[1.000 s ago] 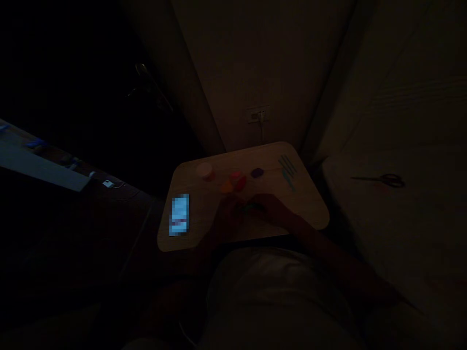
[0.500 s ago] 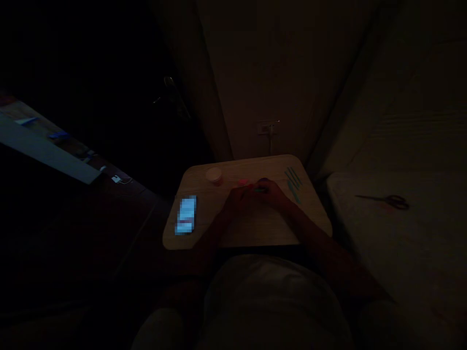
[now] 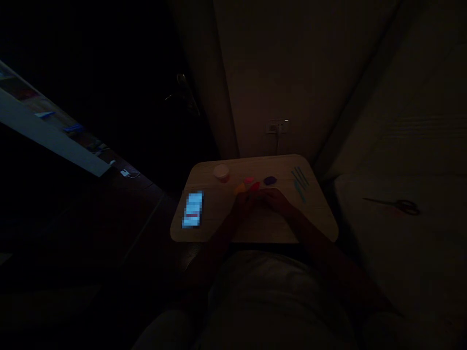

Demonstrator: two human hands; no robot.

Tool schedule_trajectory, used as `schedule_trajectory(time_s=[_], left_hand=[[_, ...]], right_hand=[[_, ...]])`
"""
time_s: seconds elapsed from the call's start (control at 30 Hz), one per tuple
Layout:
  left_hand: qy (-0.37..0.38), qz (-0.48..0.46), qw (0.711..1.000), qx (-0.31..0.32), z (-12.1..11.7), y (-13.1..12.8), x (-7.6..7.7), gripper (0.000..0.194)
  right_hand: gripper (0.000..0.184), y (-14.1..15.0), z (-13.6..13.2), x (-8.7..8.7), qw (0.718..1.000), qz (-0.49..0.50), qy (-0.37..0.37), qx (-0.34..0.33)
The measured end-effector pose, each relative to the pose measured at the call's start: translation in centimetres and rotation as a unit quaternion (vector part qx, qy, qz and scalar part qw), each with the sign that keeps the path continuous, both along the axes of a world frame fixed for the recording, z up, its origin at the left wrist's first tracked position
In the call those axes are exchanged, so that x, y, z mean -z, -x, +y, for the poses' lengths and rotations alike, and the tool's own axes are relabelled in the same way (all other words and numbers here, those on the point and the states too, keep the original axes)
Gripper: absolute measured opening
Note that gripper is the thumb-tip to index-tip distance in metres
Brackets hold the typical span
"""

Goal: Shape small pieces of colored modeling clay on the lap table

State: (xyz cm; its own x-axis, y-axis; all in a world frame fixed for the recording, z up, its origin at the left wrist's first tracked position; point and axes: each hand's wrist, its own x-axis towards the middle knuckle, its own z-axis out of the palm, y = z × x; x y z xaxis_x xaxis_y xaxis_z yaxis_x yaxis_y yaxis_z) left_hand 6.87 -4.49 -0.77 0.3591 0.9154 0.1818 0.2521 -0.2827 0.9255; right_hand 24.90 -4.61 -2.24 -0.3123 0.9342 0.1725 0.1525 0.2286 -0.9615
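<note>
In the dim head view, my left hand (image 3: 243,201) and my right hand (image 3: 273,198) meet over the wooden table (image 3: 262,228), fingers curled in and touching. What lies between them is too dark to make out. A bright red lump (image 3: 255,186) shows right at the far side of my left fingertips; whether it is held or lying there I cannot tell. Beside my left hand is an orange lump (image 3: 240,188), with a small pink lump (image 3: 248,179) just behind. A dark purple lump (image 3: 270,180) sits beyond my right hand.
A lidded tub (image 3: 221,173) stands at the back left, and a lit phone (image 3: 193,209) lies near the left edge. Several thin teal sticks (image 3: 299,177) lie at the right. Scissors (image 3: 406,206) rest on a pale surface beyond the table. A wall socket (image 3: 277,127) holds a plug.
My hands have drawn slightly toward me, uncovering the orange and purple lumps. The teal thing seen between my fingers earlier is no longer visible. The whole view has shifted a little.
</note>
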Motion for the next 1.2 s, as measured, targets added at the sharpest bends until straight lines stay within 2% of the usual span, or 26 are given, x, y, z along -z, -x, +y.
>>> schedule_trajectory(time_s=[0.17, 0.37, 0.6, 0.77, 1.0, 1.1, 1.2], left_hand=[[0.042, 0.000, 0.999, 0.021, 0.2, 0.2, 0.2, 0.056], [0.056, -0.029, 0.998, 0.031, 0.4, 0.9, 0.4, 0.051], [0.079, -0.083, 0.993, 0.025, 0.5, 0.7, 0.4, 0.061], [0.084, -0.166, 0.982, -0.012, 0.1, 0.6, -0.4, 0.058], [0.021, -0.154, 0.982, -0.111, 0.2, 0.3, -1.2, 0.044], [0.018, -0.127, 0.985, -0.113, 0.4, 0.4, -1.2, 0.039], [0.006, -0.121, 0.988, -0.095, 0.5, 0.6, -1.0, 0.037]], right_hand=[[0.051, -0.2, 0.0, -0.4, 1.000, 0.011, -0.018, -0.001], [0.050, -0.4, -0.1, -0.7, 0.999, 0.027, -0.004, -0.035], [0.057, -0.1, 0.0, -0.4, 0.995, 0.091, 0.040, -0.010], [0.060, -0.2, 0.0, -0.5, 0.992, 0.117, 0.050, -0.003], [0.046, -0.6, 0.0, -0.2, 0.996, 0.069, 0.021, -0.055], [0.043, -0.4, 0.2, 0.1, 0.997, 0.047, -0.009, -0.053], [0.041, -0.2, 0.2, 0.2, 0.999, 0.010, -0.036, -0.009]])
